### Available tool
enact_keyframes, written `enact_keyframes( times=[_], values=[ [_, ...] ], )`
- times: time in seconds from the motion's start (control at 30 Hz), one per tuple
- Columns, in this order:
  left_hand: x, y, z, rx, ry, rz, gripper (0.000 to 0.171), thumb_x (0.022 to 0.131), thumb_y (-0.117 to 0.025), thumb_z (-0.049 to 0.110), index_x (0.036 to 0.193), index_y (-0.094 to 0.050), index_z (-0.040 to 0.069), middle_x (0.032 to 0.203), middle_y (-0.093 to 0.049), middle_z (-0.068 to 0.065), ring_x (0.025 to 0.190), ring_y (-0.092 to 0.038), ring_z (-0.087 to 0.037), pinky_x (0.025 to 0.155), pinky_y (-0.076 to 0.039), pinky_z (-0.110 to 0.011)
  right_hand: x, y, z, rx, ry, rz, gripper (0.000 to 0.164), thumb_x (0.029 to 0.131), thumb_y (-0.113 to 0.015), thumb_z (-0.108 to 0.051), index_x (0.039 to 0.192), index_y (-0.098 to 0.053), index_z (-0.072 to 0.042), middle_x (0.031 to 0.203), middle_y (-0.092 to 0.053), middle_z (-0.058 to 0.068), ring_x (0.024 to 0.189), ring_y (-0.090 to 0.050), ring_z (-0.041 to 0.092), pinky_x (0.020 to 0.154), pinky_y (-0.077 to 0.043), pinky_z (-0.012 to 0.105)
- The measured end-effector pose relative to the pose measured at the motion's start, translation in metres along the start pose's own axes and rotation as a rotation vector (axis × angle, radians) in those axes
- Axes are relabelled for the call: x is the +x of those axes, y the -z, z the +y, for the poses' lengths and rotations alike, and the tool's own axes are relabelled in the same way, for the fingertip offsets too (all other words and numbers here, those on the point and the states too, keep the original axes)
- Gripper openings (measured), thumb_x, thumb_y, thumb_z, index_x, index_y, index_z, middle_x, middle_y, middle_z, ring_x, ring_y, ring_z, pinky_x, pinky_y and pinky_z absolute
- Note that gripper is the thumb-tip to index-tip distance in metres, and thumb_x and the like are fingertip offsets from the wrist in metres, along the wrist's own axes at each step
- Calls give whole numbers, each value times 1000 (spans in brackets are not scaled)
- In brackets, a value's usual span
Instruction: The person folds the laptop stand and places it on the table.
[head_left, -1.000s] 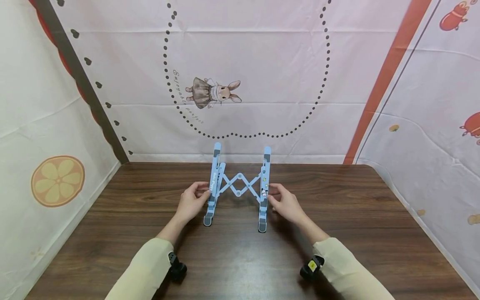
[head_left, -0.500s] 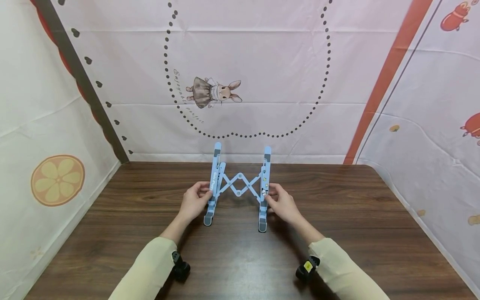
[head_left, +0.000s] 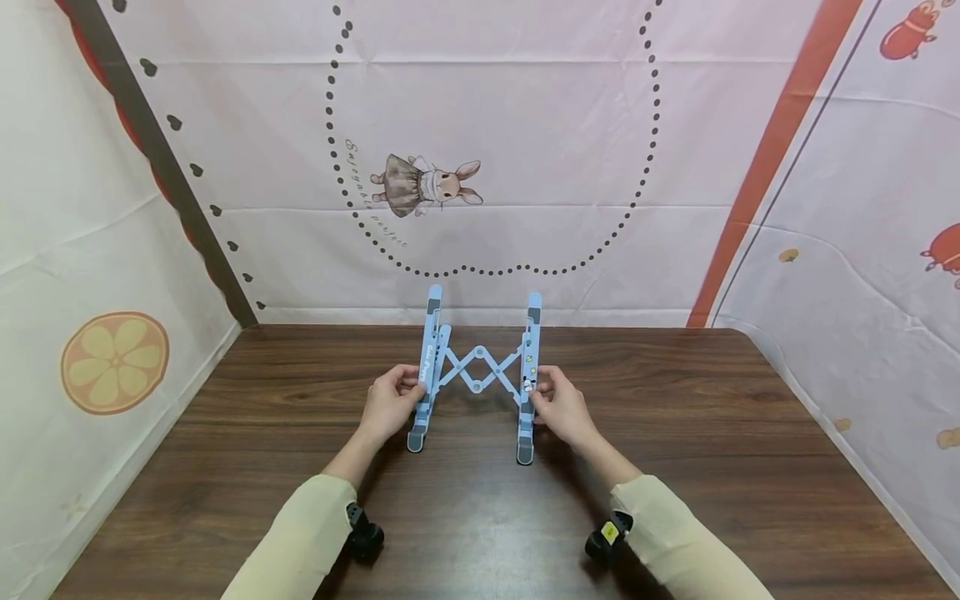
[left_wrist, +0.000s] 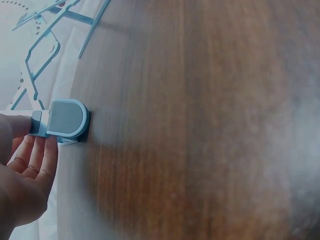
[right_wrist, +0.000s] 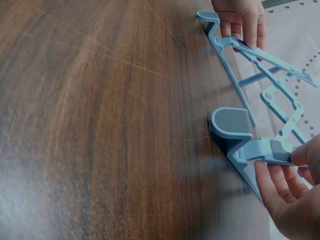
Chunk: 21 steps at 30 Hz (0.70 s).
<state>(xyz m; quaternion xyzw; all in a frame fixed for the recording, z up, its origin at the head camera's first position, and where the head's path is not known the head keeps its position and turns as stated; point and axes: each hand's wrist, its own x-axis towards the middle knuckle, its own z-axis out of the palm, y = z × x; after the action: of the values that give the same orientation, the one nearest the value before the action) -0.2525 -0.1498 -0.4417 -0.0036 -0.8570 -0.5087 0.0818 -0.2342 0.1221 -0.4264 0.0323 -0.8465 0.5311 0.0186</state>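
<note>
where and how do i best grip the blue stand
Probably best by the sloping side rails, one hand from each outer side, thumb above and fingers beneath, as the left hand and right hand hold them. The narrow rails stand above the table; the crossed links look hinged, so gripping there might fold it.

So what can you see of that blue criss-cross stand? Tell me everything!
The blue stand may be plastic, with grey pads, little printed pictures and crossed bars joining two long rails. It stands opened out on the brown table, rails sloping up at the back. The left hand and right hand each hold one rail.
</note>
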Motion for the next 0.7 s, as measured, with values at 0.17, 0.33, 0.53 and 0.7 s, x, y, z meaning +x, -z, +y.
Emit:
enact_keyframes(
  times=[0.17, 0.33, 0.53, 0.7],
  values=[
    [0, 0, 1, -3, 17, -2, 26, 83, -64, 8, 109, -62, 5, 92, -68, -11, 73, -61, -15, 60, -50, -23, 1, -1, 0, -16, -23, 6, 37, 87, -56, -2, 123, -47, -7, 92, -60, 12, 76, -62, 20, 57, -55, 27],
    [1, 0, 2, -6, 32, 6, 26, 83, -65, 8, 108, -62, 6, 91, -68, -11, 74, -62, -15, 62, -51, -24, 1, 0, -3, -14, -39, 11, 37, 87, -55, -3, 123, -48, -8, 92, -59, 11, 74, -61, 18, 57, -55, 29],
    [0, -1, 4, -9, 57, 11, 25, 84, -64, 8, 108, -62, 7, 91, -68, -10, 72, -62, -15, 61, -52, -24, 1, 1, -4, -19, -43, 12, 36, 88, -55, -3, 123, -48, -8, 92, -59, 11, 72, -60, 16, 58, -55, 29],
    [-2, -2, 5, -18, 65, 4, 25, 83, -64, 9, 108, -62, 7, 89, -68, -10, 70, -62, -14, 59, -52, -25, 1, 2, -2, -31, -45, 24, 34, 87, -56, -3, 121, -49, -6, 93, -59, 11, 73, -61, 18, 58, -55, 29]
  ],
)
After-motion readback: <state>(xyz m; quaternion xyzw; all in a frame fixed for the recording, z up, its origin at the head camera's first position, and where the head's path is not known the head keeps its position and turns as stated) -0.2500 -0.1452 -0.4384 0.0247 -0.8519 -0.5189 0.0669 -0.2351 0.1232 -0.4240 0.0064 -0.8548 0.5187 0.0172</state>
